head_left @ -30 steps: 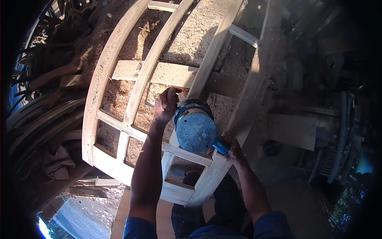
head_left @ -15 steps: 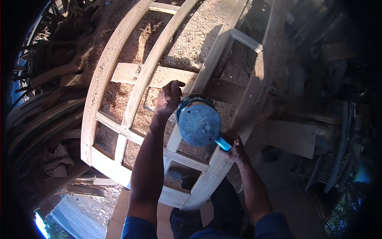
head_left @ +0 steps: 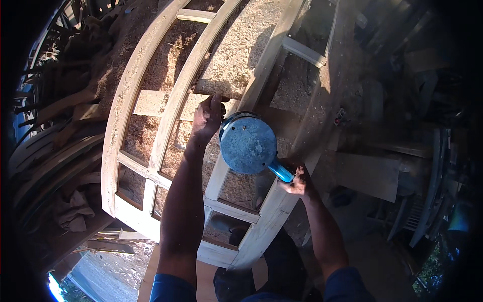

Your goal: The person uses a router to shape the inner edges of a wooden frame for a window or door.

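Note:
A power tool with a round, dusty grey-blue top [head_left: 248, 143] rides on a rail of a curved wooden lattice frame [head_left: 122, 108]. My left hand [head_left: 209, 113] is at the tool's upper left with fingers curled; whatever they grip is hidden behind them. My right hand [head_left: 296, 181] is closed at the end of the tool's bright blue handle [head_left: 282, 168], low on the right. Pale shavings and sawdust [head_left: 234, 45] lie in the frame's openings, and a flat crosspiece [head_left: 148, 103] runs under the middle rails.
Stacked curved boards [head_left: 50, 166] and crumpled brown material [head_left: 73, 211] lie at the left. Loose planks and a flat board [head_left: 367, 176] sit in shadow at the right. My legs [head_left: 279, 272] show below the frame's near edge.
The tool and both my hands have moved a little up the frame, away from me. The view has shifted slightly, and both hands keep their hold.

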Motion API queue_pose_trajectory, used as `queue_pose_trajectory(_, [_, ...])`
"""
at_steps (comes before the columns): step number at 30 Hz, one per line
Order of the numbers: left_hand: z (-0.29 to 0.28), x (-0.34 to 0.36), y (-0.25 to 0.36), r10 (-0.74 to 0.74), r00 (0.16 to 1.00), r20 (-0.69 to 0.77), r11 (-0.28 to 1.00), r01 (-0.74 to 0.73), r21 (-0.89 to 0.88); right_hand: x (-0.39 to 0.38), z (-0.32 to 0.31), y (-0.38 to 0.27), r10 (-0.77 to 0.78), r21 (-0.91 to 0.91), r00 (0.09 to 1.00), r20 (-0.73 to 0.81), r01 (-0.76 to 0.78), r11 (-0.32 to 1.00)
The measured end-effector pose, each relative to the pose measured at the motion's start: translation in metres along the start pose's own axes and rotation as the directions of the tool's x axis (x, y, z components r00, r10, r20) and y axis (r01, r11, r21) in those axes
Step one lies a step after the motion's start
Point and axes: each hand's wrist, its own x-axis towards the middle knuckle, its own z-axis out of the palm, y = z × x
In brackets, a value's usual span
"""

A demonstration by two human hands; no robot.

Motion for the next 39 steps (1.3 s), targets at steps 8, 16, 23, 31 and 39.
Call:
queue_pose_trajectory(8, [0.013,0.029,0.011,-0.003,0.998,-0.055,0.996,0.008,0.093,0.013,-0.026,-0.006,0.116,-0.087,0.992,0.038,-0.113,0.990])
queue_pose_trajectory(16, [0.018,0.049,0.016,0.067,0.995,-0.071,0.991,-0.059,0.120,0.036,-0.045,-0.011,-0.019,-0.107,0.998,-0.061,0.012,0.994])
queue_pose_trajectory(23, [0.022,0.063,0.027,0.051,0.999,-0.001,0.998,-0.051,0.042,0.050,-0.059,0.000,0.099,-0.149,0.995,0.013,-0.096,0.984])
queue_pose_trajectory(31, [0.032,0.088,0.031,0.061,0.997,-0.036,0.996,-0.058,0.071,0.063,-0.069,0.021,0.037,-0.139,0.990,-0.136,-0.056,0.989])
queue_pose_trajectory(39, [0.046,0.116,0.025,0.177,0.983,-0.048,0.984,-0.177,-0.010,0.091,-0.107,0.004,0.210,-0.002,0.977,-0.031,-0.210,0.978])
